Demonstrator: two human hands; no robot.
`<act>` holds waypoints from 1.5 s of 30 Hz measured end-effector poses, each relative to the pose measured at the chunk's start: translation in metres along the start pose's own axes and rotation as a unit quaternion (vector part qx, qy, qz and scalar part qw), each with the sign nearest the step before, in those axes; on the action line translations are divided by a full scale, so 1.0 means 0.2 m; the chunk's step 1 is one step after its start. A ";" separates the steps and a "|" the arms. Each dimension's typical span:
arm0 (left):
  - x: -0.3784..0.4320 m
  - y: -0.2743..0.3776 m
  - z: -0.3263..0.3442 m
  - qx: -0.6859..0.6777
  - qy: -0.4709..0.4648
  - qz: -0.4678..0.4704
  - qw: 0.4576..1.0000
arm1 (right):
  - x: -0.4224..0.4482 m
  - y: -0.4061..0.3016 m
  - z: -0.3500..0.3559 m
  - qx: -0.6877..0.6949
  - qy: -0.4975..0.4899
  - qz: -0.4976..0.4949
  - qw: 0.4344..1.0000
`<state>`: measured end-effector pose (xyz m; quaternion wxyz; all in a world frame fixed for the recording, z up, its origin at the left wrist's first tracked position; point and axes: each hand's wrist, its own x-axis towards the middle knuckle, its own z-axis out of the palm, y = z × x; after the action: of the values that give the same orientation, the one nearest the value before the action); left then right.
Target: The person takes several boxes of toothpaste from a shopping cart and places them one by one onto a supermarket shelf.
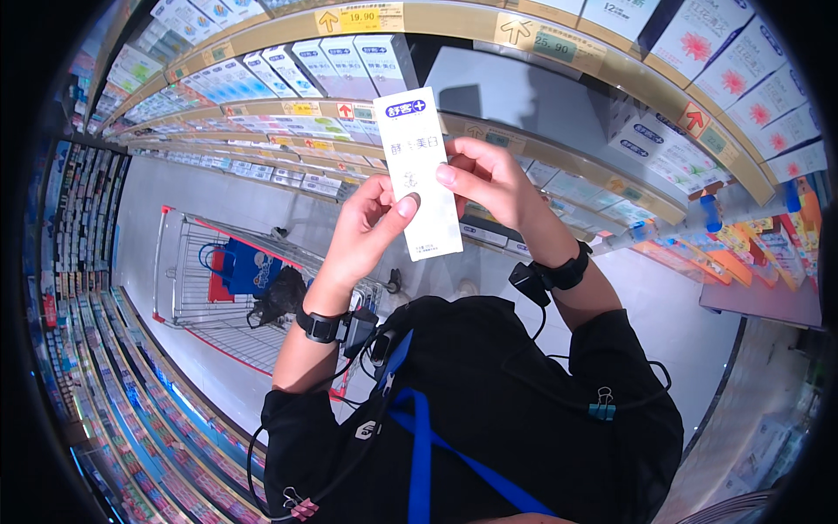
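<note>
A tall, narrow white carton [422, 216] with a dark blue logo is held up in front of the shelves, its printed face in view. My left hand [373, 229] grips its lower left edge, the thumb lying on the front. From the other side, my right hand [491, 180] pinches the right edge near mid-height, thumb on the face and fingers mostly behind. Both wrists carry black straps with small devices. Similar boxed cartons [380, 65] stand upright on the shelf just behind the held one.
To the left stands a wire shopping cart [229, 327] with a blue bag [252, 268] and a black plastic bag [285, 298] inside. Shelf edges with price tags [360, 18] curve across the top. More stocked shelves [144, 393] line the far left, and orange display racks [753, 252] the right.
</note>
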<state>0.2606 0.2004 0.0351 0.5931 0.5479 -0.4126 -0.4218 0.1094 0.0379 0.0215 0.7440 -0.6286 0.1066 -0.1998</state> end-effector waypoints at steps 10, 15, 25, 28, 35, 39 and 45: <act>-0.10 -0.09 -0.05 -0.009 0.054 -0.011 0.998 | 0.03 0.14 0.06 0.017 -0.076 0.018 0.997; -0.10 -0.19 -0.08 0.035 0.103 -0.007 0.994 | 0.07 0.21 0.09 -0.029 -0.084 -0.016 0.996; -0.12 -0.24 -0.07 -0.019 0.114 -0.022 0.993 | 0.06 0.18 0.11 0.004 -0.099 0.065 0.993; -0.15 -0.30 -0.08 -0.048 0.133 -0.034 0.989 | 0.07 0.23 0.13 -0.056 -0.129 0.059 0.988; -0.38 -0.44 -0.21 -0.113 0.165 -0.069 0.977 | 0.14 0.37 0.30 -0.090 -0.208 0.172 0.959; -0.62 -0.52 -0.33 -0.127 0.228 -0.095 0.961 | 0.24 0.56 0.55 -0.104 -0.268 0.218 0.933; -1.07 -0.73 -0.56 -0.156 0.455 -0.132 0.866 | 0.34 1.03 1.17 -0.123 -0.332 0.262 0.898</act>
<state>0.2949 0.4311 -0.1233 0.7318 0.6284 0.0509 -0.2588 0.3009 0.2442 -0.1289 0.6783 -0.6943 0.0382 0.2374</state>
